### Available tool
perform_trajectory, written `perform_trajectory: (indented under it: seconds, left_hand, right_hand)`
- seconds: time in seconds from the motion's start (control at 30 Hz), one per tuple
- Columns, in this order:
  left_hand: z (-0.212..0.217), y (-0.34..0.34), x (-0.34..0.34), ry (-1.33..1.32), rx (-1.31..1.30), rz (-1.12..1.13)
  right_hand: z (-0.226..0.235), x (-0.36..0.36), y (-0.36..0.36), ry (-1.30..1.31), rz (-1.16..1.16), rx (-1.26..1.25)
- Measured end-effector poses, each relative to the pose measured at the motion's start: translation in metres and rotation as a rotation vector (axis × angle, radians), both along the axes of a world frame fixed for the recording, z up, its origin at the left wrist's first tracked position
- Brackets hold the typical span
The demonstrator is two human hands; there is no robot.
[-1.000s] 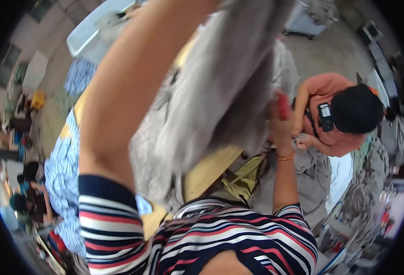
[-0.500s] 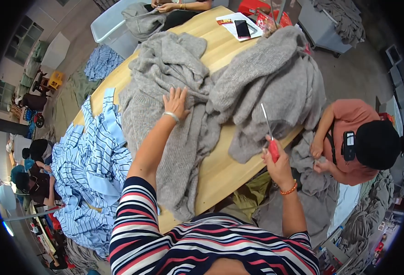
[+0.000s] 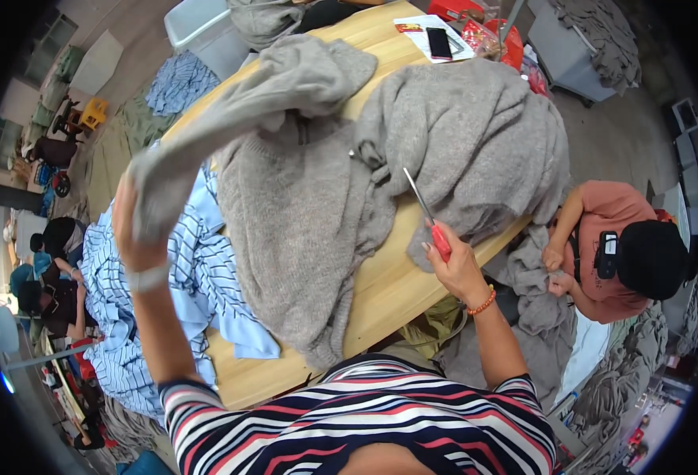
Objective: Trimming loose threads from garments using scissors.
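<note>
Grey sweaters (image 3: 412, 158) crowd the table (image 3: 384, 285); near edge seemingly bare.

Knitted sweaters (image 3: 412, 158) lie heaped on the worktop (image 3: 380, 293). Striped shirts (image 3: 198, 277) hang off its nine o'clock edge. A phone (image 3: 439, 43) lies at twelve o'clock, beyond the heap.

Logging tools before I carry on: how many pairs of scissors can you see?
1. The red-handled scissors are in the right hand, blades pointing up over the grey sweater on the wooden table. Others could be hidden under the heaped knitwear.
</note>
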State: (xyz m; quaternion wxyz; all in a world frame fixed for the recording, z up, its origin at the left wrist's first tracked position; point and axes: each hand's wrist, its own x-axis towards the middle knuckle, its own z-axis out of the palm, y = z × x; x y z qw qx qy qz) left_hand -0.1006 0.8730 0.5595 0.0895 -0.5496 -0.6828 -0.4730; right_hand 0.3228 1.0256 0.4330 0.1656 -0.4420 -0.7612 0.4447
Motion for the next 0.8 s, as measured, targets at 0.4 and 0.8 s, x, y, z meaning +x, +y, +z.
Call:
perform_trajectory:
  seconds: [0.4,0.8]
  left_hand:
    - [-0.123,-0.107,0.184,-0.263,-0.693,-0.018]
    - [-0.239,0.132,0.056,0.565,-0.711,0.207]
  right_hand:
    - [-0.009,-0.073,0.006,-0.001,0.215,-0.003]
    - [-0.011,-0.011,-0.026,-0.057,0.069,0.095]
